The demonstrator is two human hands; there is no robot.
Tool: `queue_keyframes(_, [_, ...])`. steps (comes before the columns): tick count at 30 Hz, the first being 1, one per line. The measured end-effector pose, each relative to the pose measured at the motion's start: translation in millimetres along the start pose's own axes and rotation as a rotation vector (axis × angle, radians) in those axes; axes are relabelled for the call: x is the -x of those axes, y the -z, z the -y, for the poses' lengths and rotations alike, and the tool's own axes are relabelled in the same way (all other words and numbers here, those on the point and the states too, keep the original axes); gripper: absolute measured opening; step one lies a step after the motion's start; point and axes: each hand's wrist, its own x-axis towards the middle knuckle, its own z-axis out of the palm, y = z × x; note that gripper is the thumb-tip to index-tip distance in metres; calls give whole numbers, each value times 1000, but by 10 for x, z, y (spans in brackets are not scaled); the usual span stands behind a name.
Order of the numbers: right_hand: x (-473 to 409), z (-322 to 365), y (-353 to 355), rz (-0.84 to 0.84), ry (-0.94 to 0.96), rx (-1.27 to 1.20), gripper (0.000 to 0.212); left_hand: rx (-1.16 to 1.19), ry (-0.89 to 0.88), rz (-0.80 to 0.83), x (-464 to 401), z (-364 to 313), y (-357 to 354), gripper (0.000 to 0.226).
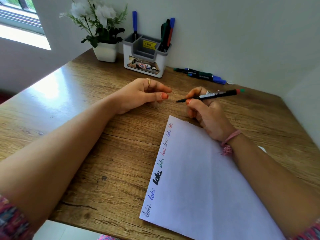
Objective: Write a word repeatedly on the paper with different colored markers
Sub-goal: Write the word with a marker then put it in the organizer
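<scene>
- The paper [207, 179] lies on the near right part of the wooden table [103, 144], turned at a slant.
- Along its left edge runs one row of the word "loki" [158, 177], written again and again in different colors: black, blue, thick black, green, red, black, blue and red (the far ones are tiny, so I may have a color wrong).
- The row reaches the far corner of the paper, so that line looks full. The rest of the paper is blank, so there is lots of room for more words.
- The right hand [206, 111] grips a black marker [207, 96] just past the far edge of the paper. Its tip points left and is bare, so the cap is off. A cap that looks red and green sits on its back end.
- The left hand [143, 94] rests on the table, loosely curled and holding nothing, close to the marker tip.
- More markers wait far back: some lie on the table [200, 75] by the wall, and some stand in the white holder [145, 56] next to a flower pot [105, 51].
- I think the next step is to start a new row or swap colors.
</scene>
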Motion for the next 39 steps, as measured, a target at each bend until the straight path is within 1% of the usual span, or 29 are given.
queue_keyframes(2, [13,8,7,50,-30,-42,19,77,-2,-8,2,-3,5,26])
queue_keyframes(4, [20,29,16,93,-69,-78,28,107,2,-7,4,-7,9,26])
queue_keyframes(6, [28,47,16,97,-81,-83,32,119,5,-4,9,-15,8,25])
queue_keyframes(9, [42,62,7,57,-73,-39,25,136,1,-6,7,-20,3,23])
queue_keyframes(12, [65,83,-10,29,-62,2,8,137,-4,12,14,-22,6,23])
queue_keyframes(13, [72,84,-18,24,-57,18,6,146,-4,15,16,-22,3,23])
queue_keyframes(16, [91,79,-30,4,-64,81,14,214,0,21,11,-32,-48,24])
queue_keyframes(19, [95,77,-36,-18,-60,95,13,251,9,-2,-9,-39,-140,26])
queue_keyframes(21, [89,88,-34,-73,-43,70,11,278,26,-43,-22,-39,-162,29])
queue_keyframes(23, [81,96,-43,-102,-57,58,9,301,30,-69,-22,-25,-162,27])
queue_keyframes(27, [54,96,-51,-128,-120,-20,14,278,12,-104,-20,-11,-179,18])
queue_keyframes(30, [61,91,-52,-106,-92,32,23,253,28,-114,-14,-13,-186,16])
queue_keyframes(32, [66,91,-53,-97,-81,45,24,240,28,-113,0,-29,-179,16])
queue_keyframes(34, [61,97,-49,-98,-76,-17,23,303,17,-129,9,-49,-177,24])
queue_keyframes(36, [63,106,-50,-67,-64,-27,24,464,25,-160,8,-84,-174,42])
queue_keyframes(37, [65,107,-50,-35,-78,-14,25,569,22,-170,8,-108,-172,47])
queue_keyframes(39, [80,76,-59,25,-118,30,22,772,-4,-199,13,-140,-159,46])
